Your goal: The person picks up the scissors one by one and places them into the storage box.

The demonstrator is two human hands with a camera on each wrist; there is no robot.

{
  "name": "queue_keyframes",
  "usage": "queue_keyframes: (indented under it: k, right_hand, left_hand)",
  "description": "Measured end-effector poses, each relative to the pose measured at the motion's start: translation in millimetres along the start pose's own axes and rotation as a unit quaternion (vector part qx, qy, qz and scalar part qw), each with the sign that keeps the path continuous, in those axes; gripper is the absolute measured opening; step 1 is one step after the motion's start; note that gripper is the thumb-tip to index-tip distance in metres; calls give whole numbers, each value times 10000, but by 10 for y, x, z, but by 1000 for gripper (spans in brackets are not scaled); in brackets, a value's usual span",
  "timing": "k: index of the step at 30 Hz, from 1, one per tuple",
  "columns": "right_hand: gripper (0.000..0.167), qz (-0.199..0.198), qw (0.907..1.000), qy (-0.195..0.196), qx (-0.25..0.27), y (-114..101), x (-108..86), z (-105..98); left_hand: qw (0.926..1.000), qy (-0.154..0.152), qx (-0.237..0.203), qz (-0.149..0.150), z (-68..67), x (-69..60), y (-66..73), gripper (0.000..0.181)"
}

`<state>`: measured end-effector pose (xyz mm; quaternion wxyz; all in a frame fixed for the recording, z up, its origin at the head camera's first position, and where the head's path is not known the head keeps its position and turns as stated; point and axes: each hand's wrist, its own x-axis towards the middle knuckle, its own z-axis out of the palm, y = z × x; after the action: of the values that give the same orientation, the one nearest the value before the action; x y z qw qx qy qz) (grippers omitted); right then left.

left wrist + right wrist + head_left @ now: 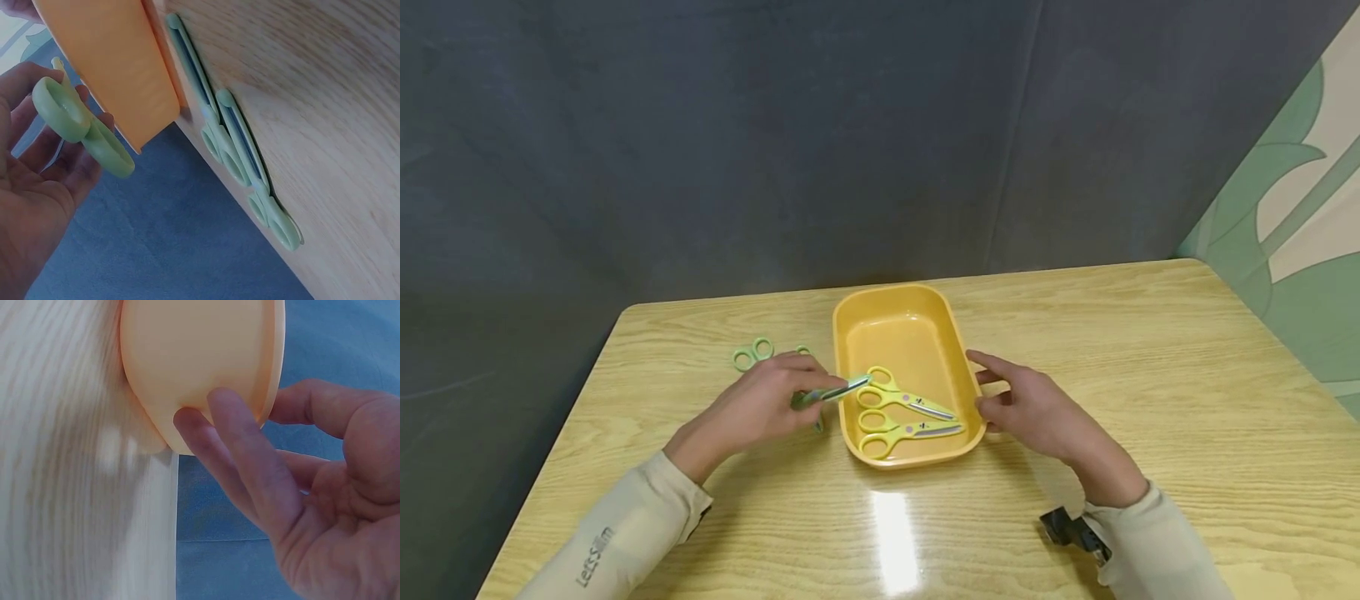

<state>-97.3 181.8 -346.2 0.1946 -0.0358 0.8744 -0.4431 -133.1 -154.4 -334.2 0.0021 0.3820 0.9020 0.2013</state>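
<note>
A pair of green scissors (853, 386) is pinched in my left hand (767, 398), its blades reaching over the left rim of the yellow tray (844, 333). In the left wrist view, the handles of the held green scissors (69, 115) face the camera. Two pairs of yellow-green scissors, one upper (891, 397) and one lower (891, 432), lie inside the tray's near half. My right hand (1037, 408) touches the tray's right side, its fingers fairly straight against the outer wall in the right wrist view. The left hand partly hides green scissors lying on the table.
Two more pairs of green scissors, one (194, 69) nearer the tray and one (250, 156) beside it, lie on the wooden table (1150, 375) left of the tray. A dark curtain (820, 150) hangs behind the table. A black device (1071, 533) sits at the right wrist.
</note>
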Motion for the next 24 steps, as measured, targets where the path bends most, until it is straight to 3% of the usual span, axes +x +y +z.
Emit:
queue_keyframes:
  k: [14, 24]
  right_hand:
    - [63, -33, 10000, 27, -4, -3, 8, -1]
    - [63, -17, 10000, 21, -12, 12, -16, -19]
  left_hand:
    - [9996, 151, -91, 235, 21, 87, 72, 32]
    - [9947, 651, -211, 764, 67, 218, 172, 30]
